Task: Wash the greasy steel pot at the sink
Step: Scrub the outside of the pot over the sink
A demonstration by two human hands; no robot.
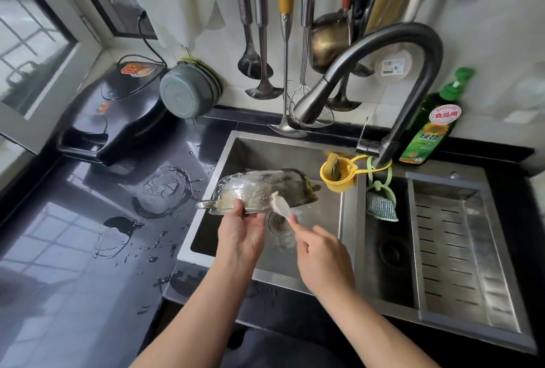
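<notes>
Head view: left hand (pixel 240 230) grips the pot (pixel 262 192) rim, tilted over the sink (pixel 295 155); right hand (pixel 323 252) pinches a brush (pixel 281 205) (soapy). Best to scrub in firm, overlapping strokes.

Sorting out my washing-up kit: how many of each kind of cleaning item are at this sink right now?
White brush: 1
Sponge in the yellow cup: 1
Mesh scrub pad: 1
Dish soap bottle: 1
Total: 4
</notes>
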